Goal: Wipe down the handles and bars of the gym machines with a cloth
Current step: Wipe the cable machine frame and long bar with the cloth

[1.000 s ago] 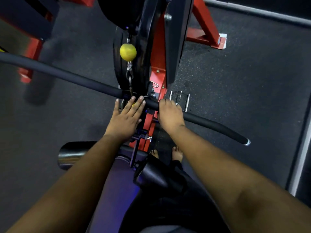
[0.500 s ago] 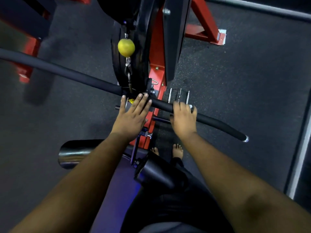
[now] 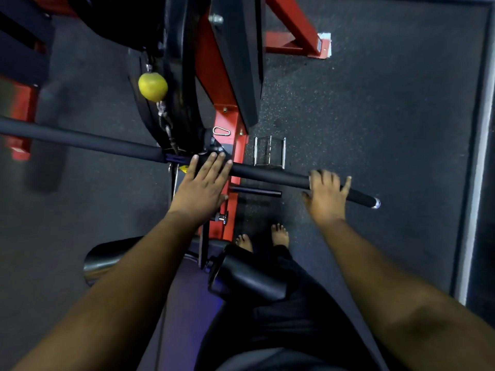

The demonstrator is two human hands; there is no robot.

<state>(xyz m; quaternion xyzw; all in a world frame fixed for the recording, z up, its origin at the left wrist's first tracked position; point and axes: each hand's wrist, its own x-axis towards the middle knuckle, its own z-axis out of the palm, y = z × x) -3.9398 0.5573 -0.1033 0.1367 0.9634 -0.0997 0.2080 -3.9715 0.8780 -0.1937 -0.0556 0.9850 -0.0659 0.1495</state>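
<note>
Head view shows your right hand (image 3: 325,198) has slid toward 3 o'clock along the padded bar (image 3: 265,175), fingers curled over it near its tip, while your left hand (image 3: 203,187) stays spread flat at centre; no cloth is visible.

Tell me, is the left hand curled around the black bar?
No, the left hand lies flat with straight fingers on the black bar.

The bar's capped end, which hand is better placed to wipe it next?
Right. The right hand already grips the bar beside its cap; the left hand rests flat at mid-bar.
</note>
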